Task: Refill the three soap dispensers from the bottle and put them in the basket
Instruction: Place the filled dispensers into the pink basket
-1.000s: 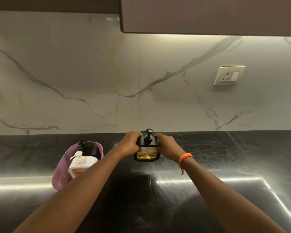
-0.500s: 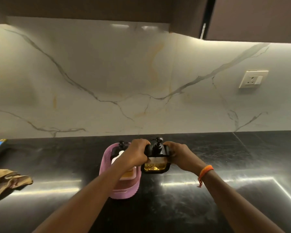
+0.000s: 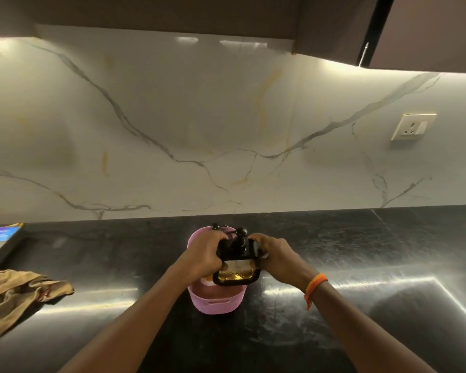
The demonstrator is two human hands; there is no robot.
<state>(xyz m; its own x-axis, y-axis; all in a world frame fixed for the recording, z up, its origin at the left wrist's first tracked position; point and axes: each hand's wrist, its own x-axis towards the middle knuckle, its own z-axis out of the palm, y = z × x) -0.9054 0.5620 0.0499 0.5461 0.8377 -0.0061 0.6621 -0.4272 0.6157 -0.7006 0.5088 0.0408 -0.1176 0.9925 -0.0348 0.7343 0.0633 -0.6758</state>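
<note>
- The left hand (image 3: pixel 203 254) curled round the left side of the square dispenser (image 3: pixel 237 265), which lay at its three o'clock.
- The dispenser stood upright, pump pointing to twelve o'clock, held over the near right rim of the pink basket (image 3: pixel 215 300); another pump (image 3: pixel 215 226) poked up at the basket's far side.
- The right hand (image 3: pixel 276 255) gripped the opposite side, the dispenser at its nine o'clock. Both hands looked equally near; the drop seemed straight down.

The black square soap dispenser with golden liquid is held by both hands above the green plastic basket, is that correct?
Not quite: the head view shows the basket is pink, not green. Both the left hand and right hand do hold the black square soap dispenser above it.
</note>
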